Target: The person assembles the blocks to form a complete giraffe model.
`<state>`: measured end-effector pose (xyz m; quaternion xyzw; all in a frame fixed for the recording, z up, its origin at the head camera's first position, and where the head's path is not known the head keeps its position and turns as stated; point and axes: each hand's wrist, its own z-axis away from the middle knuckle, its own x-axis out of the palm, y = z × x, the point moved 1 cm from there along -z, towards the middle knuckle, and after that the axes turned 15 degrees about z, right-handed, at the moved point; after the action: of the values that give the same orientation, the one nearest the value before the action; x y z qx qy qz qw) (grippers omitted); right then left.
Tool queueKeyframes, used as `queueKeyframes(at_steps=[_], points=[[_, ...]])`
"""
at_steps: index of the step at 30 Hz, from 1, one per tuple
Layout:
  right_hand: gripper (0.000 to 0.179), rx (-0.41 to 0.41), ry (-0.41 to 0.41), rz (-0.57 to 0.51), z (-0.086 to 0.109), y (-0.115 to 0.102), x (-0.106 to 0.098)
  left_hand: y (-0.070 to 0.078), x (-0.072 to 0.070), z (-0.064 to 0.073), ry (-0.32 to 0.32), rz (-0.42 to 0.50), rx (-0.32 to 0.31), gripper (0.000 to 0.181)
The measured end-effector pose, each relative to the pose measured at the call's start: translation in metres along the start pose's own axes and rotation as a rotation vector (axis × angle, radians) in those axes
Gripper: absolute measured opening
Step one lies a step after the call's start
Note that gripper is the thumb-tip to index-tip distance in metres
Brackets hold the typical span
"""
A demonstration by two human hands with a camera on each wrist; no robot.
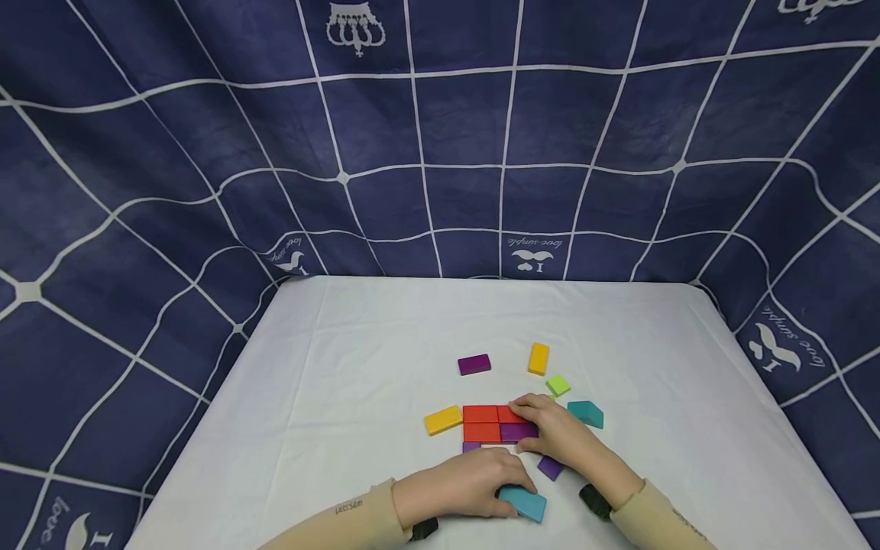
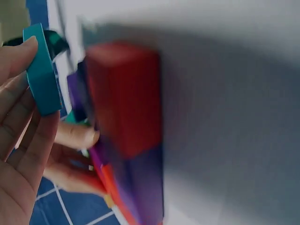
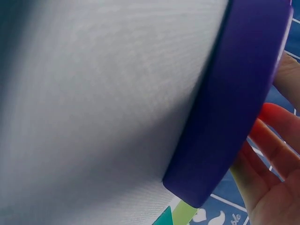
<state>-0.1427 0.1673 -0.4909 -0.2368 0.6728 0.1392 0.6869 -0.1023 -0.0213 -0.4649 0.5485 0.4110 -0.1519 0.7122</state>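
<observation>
My left hand pinches a teal wooden block between thumb and fingers, on the near side of a group of joined blocks. In the left wrist view the teal block stands against the fingers, thumb on one edge. My right hand spans the group's right end: its fingertips are on a red block, its thumb at the near edge of a dark purple block. More red blocks lie alongside. A violet block hides part of this hand in the right wrist view.
Yellow blocks lie left of and behind the group. A dark purple block is farther back. Near my right hand are a lime block, another teal block and a loose violet block. A white cloth covers the table.
</observation>
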Motion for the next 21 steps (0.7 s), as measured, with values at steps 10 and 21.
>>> queueKeyframes(at_steps=[10,21], points=[[0.063,0.009,-0.014,0.001,-0.001,0.0,-0.002,0.0,0.014,0.0,-0.022,0.013,0.042,0.032],[0.062,-0.005,-0.002,0.003,-0.001,-0.001,-0.002,-0.031,-0.014,0.016,0.374,-0.106,-0.115,0.023]])
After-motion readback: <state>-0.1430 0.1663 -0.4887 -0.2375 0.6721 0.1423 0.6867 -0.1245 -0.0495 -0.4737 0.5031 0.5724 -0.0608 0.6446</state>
